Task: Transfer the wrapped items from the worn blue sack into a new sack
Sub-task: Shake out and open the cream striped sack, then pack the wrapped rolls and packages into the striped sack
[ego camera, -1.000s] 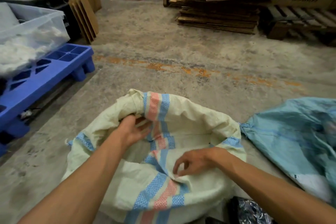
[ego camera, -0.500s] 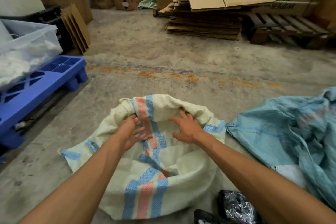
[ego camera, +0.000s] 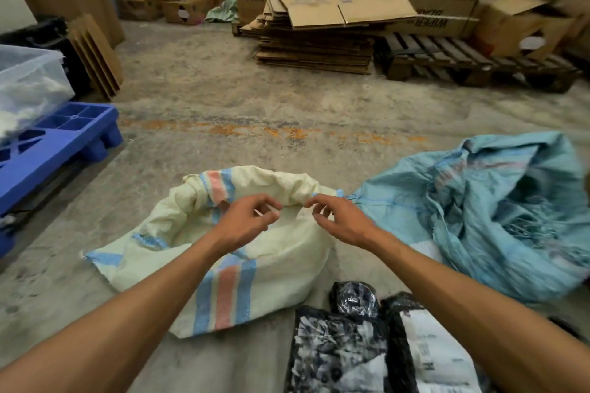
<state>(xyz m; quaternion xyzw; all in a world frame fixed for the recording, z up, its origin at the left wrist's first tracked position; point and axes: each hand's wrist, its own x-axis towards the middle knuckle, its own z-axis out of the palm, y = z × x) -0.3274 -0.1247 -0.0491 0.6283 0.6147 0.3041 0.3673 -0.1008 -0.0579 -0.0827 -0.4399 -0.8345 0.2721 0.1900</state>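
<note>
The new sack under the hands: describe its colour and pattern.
The new sack is pale cream, with blue-and-pink woven stripes, clearest in the head view.

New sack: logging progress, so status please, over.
Both hands, left and right, at the cream striped sack rim, grip unclear. Wrapped parcels on floor, outside it. Worn blue sack alongside.

Both forearms are bare to the frame edge, with no sleeves, gloves, or jewellery visible.
</note>
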